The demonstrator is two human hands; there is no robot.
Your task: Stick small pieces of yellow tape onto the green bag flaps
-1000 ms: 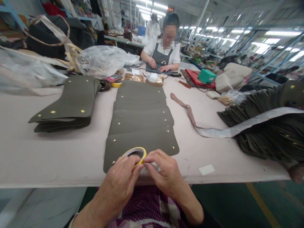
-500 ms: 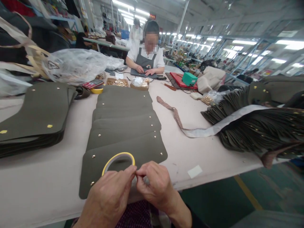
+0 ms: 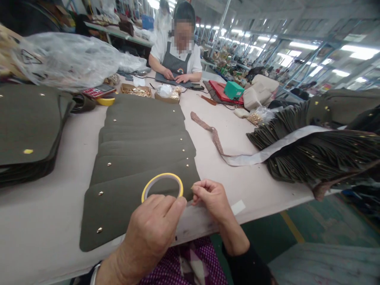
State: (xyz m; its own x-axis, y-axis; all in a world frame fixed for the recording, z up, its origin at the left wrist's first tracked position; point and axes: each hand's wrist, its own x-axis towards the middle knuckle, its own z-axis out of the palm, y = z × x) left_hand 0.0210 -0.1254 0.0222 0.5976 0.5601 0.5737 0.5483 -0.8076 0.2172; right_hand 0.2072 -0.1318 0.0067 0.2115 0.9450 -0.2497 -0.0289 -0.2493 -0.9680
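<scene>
Head view: your hands have drawn apart beside the tape roll (image 3: 180, 185).
Your left hand (image 3: 152, 225) holds the roll over the overlapping green pieces (image 3: 139, 154), hiding its lower edge; your right hand (image 3: 212, 198), fingertips meeting the left's a moment ago, now pinches a tiny yellowish bit (image 3: 192, 188). A pale scrap (image 3: 238, 207) lies just beside your right wrist, the fanned stack (image 3: 320, 156) further right.

A green box (image 3: 233, 90) rests on a red case (image 3: 218, 93) at the far side of the desk (image 3: 213, 174), near a cream bundle (image 3: 260, 92).
</scene>
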